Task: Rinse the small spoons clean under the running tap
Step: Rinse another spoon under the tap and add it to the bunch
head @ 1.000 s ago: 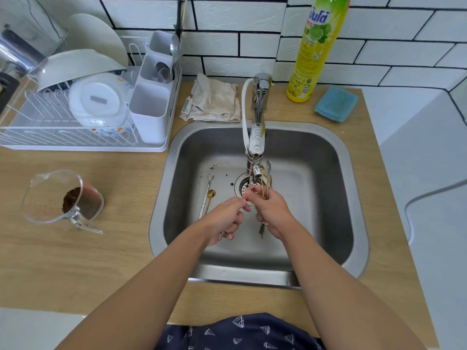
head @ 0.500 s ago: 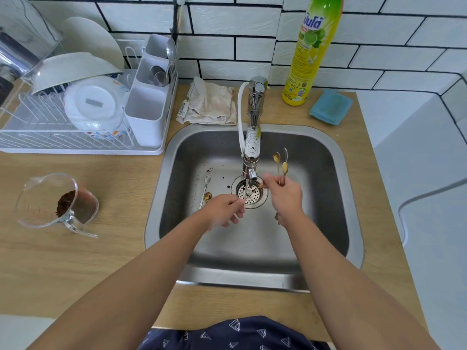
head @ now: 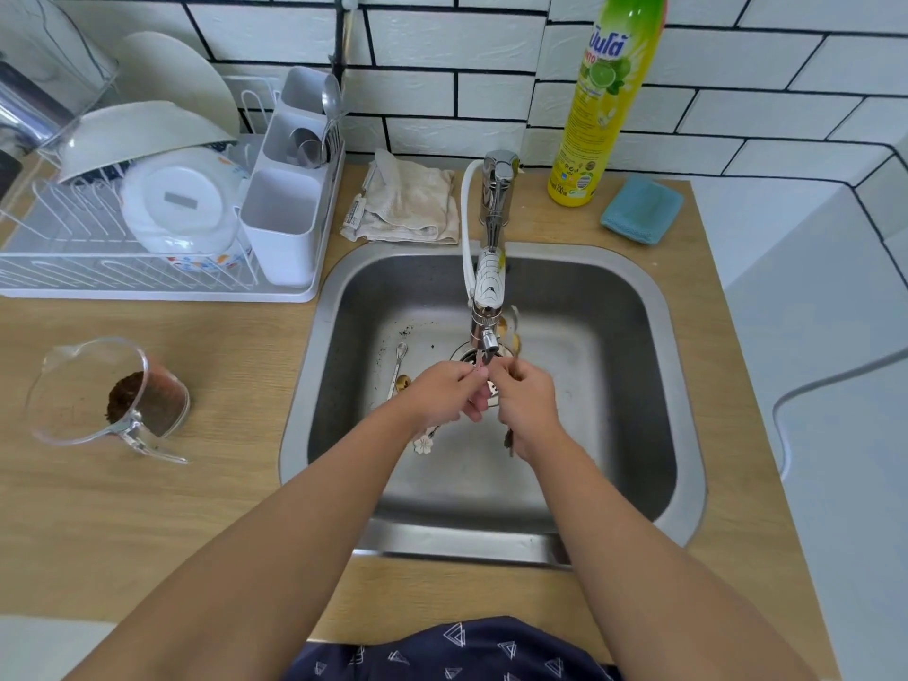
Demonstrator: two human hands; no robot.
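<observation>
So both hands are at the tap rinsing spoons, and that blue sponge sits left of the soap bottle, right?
Not quite. The head view shows the sponge right of the soap bottle, not left. Both hands, left and right, are at the tap with spoons.

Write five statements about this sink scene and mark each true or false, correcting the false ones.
1. The right hand grips a bunch of small spoons beside the tap spout. True.
2. Two small spoons on the sink floor lie left of the drain. True.
3. The dish soap bottle lies on its side in the sink. False: it stands upright on the counter behind the sink.
4. The blue sponge sits in the dish rack. False: it lies on the counter right of the bottle.
5. The clear measuring jug left of the sink is empty. False: it holds a dark brown residue.
</observation>
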